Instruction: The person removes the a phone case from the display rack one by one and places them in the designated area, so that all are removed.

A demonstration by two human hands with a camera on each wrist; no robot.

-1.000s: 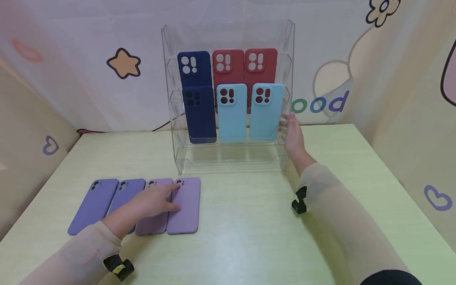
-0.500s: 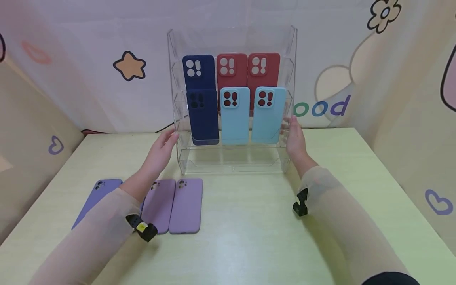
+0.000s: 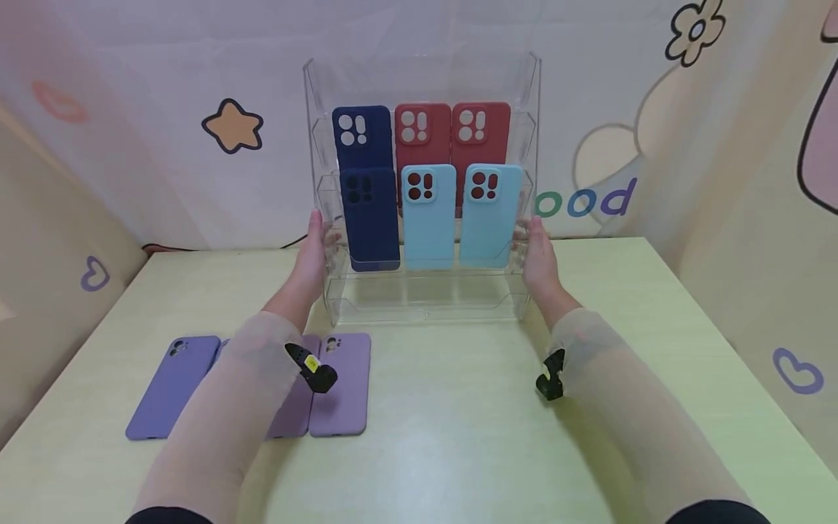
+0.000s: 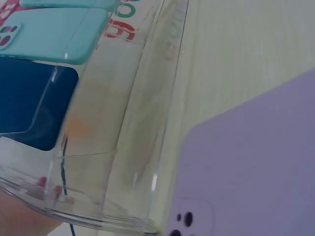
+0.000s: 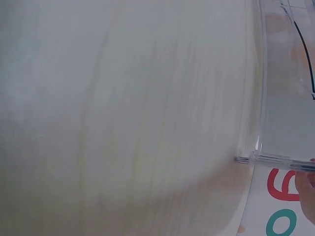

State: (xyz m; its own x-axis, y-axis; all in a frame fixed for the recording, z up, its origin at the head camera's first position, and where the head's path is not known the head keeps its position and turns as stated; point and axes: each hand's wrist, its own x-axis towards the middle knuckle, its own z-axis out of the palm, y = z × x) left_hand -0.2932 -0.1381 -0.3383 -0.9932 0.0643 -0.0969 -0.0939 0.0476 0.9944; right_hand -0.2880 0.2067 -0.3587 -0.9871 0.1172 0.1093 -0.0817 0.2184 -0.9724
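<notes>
your left hand (image 3: 313, 251) lies flat against the left wall of the clear acrylic rack (image 3: 422, 291), fingers straight and close together, thumb toward the front edge. your right hand (image 3: 538, 251) mirrors it on the right wall, fingers extended along the plastic; whether they hook behind the back edge cannot be told. the rack stands upright at the back middle of the pale green table (image 3: 458, 407), against the printed backdrop (image 3: 164, 87).

the grip looks like palm pressure only, on smooth plastic. if you lift or slide with uneven squeeze, the rack may slip or tip. the cases are only propped on open shelves: two light blue cases (image 3: 458, 215) and a navy case (image 3: 372, 218) in front, two red cases (image 3: 452, 131) and another navy behind. a forward tilt would likely spill them. pulling the rack toward you could also ride over the lilac cases (image 3: 340, 386) lying just in front of its left corner, beside the periwinkle case (image 3: 173, 386).

a second ago your left hand rested on the lilac cases; half a second ago it was nearing the rack; now it presses the wall. your right hand has stayed at the right wall throughout.
</notes>
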